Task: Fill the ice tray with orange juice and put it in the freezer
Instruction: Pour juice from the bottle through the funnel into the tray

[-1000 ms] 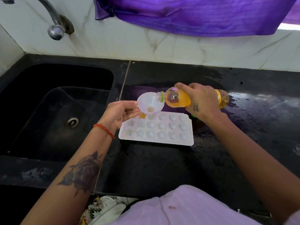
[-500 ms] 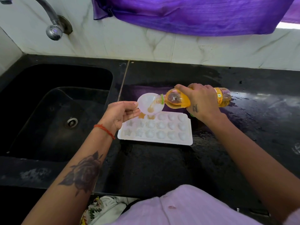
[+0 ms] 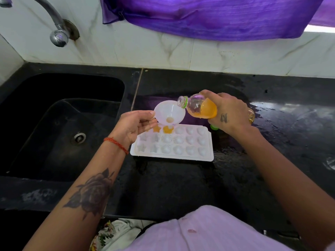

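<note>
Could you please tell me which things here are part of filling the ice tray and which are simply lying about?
In use: ice tray, funnel in the left hand, juice bottle in the right hand.

Lying about: tap, sink, purple cloth.

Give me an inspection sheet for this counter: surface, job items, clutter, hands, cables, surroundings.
Surface: black counter, wet patches at the right.
Job's things: white ice tray flat on the counter; two far-row cells near its left end hold juice, the rest look empty. Funnel over those cells. Bottle tilted, open mouth at the funnel rim, partly full.
Clutter: green cap behind the tray, mostly hidden.
Grippers: left hand holds the funnel; right hand grips the bottle.
Cables: nothing seen.
Surroundings: black sink at left, tap above it, purple cloth on the wall.
</note>
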Tool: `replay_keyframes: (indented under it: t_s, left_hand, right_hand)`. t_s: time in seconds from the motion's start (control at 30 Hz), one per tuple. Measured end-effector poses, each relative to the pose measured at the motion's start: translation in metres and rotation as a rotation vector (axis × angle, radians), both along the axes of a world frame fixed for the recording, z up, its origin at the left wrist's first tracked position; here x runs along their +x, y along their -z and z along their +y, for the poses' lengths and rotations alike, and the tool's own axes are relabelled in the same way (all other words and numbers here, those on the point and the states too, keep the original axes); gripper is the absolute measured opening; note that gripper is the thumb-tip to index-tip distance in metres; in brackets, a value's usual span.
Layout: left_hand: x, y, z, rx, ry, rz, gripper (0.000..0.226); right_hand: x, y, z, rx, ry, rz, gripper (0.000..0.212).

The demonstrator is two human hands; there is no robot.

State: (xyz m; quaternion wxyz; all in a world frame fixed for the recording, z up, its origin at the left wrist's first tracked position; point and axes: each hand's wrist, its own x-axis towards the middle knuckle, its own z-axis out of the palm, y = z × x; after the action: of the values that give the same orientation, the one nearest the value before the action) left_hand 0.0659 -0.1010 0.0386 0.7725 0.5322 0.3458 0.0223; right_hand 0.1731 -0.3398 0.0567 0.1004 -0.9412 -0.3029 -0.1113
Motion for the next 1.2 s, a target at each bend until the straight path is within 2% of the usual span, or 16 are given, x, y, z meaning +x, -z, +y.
replay_keyframes:
  t_s: [0.2,0.8,1.2]
  left_hand:
    - [0.007,0.002,-0.014,-0.042,0.021,-0.020,0.004]
    - [0.013,0.006,-0.024,-0.018,0.038,0.028,0.010]
    - [0.012,0.002,-0.024,-0.025,0.036,0.017,0.009]
  right_hand:
    - [0.001,0.002,-0.014,-0.081,0.045,0.000,0.080]
    - [-0.002,0.000,-0.022,-0.183,0.055,-0.065,0.073]
    - [-0.006,-0.004,-0.022,-0.107,0.062,-0.008,0.074]
